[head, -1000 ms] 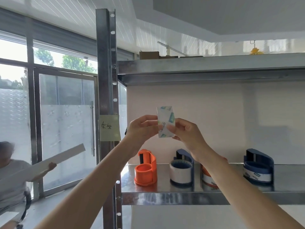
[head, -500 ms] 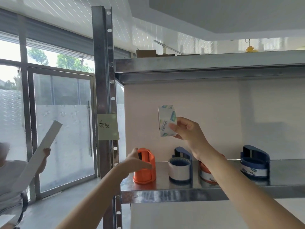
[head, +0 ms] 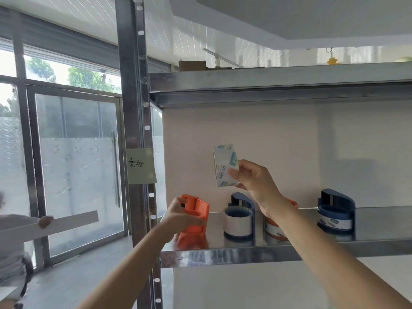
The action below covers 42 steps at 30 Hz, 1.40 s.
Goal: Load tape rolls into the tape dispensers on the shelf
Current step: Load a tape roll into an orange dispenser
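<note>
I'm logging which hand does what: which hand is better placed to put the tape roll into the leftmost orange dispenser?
Right. The right hand holds the tape roll raised just beside the orange dispenser, while the left hand is occupied gripping that dispenser.

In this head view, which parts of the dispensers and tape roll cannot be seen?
1. Head view: the right hand and wrist hide most of the second orange dispenser.
2. Head view: the left hand covers the near side of the first orange dispenser; its inside does not show.
3. Head view: the loose end of the tape roll is too small to find.
</note>
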Each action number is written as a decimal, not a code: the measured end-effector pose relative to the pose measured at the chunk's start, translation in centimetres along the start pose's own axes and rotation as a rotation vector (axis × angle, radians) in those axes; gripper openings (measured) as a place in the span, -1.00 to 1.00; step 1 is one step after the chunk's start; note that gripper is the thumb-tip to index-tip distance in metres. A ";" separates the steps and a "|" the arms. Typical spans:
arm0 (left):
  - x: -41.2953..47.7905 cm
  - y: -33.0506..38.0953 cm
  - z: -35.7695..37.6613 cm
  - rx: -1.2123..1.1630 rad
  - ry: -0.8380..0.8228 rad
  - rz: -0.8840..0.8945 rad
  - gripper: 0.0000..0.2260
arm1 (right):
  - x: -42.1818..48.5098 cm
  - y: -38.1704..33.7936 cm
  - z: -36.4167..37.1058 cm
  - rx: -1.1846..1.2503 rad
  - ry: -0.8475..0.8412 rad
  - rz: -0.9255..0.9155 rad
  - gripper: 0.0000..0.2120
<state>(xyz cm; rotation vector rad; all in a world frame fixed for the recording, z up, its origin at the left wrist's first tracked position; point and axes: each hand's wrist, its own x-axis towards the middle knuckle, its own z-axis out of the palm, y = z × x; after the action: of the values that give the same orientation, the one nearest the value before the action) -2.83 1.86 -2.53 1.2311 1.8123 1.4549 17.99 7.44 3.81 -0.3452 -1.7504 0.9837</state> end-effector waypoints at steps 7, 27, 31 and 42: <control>-1.0 3.0 -0.3 0.227 0.139 0.313 -0.19 | -0.1 0.2 -0.4 0.002 0.013 0.009 -0.94; -3.5 9.4 0.1 0.631 0.318 1.106 -0.02 | -0.5 -2.7 -0.4 -0.068 -0.117 -0.036 -0.89; -3.8 9.6 0.5 0.749 0.333 1.185 -0.02 | -0.7 -2.9 -0.3 -0.068 -0.222 0.046 -0.75; -3.7 8.8 1.7 0.835 0.222 1.189 -0.03 | -1.8 -2.1 0.4 -0.071 -0.124 0.041 -0.73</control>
<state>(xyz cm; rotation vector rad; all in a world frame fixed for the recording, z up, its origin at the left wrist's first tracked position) 3.21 -0.36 4.76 3.0241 1.9569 1.3342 18.84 4.83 4.17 -0.3740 -1.9005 0.9921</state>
